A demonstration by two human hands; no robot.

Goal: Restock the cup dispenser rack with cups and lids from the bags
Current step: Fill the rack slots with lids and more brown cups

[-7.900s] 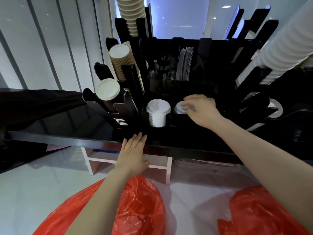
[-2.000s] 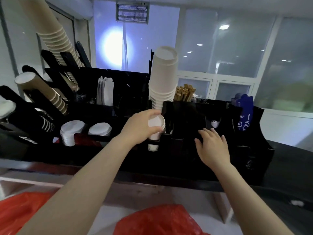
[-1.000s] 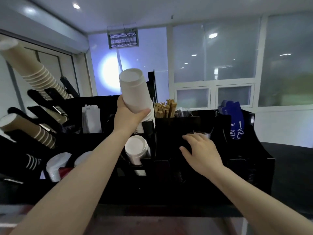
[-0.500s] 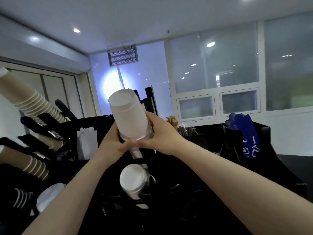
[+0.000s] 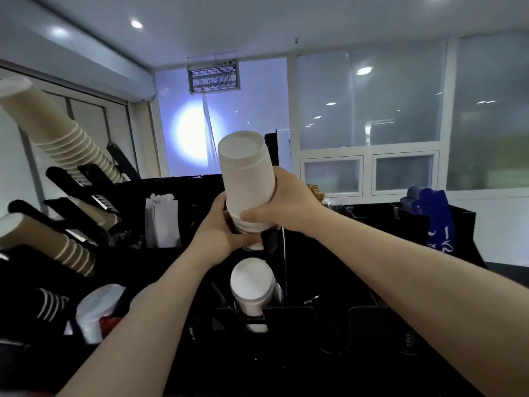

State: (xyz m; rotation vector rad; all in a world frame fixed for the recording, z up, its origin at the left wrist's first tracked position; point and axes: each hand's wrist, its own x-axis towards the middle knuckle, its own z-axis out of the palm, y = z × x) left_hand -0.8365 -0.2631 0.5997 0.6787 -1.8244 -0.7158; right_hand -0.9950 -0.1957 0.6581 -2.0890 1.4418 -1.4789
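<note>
The stack of white cups (image 5: 244,173) is sitting tilted, bottoms up, above the black rack (image 5: 329,325), over the lower cup stack (image 5: 252,285). The right hand (image 5: 289,204), half a second ago just arriving, is now wrapping its rims, while the left hand (image 5: 221,236) is gripping underneath. Both seem to be seating it in its slot.

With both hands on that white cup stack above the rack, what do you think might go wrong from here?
1. The white cup stack leans left, gripped only near its lower end by the right hand and left hand; the top cups might slide off.
2. Squeezing there may crush the rims.
3. The lidded cup sits directly below in the rack; a slipped stack could strike it.
</note>
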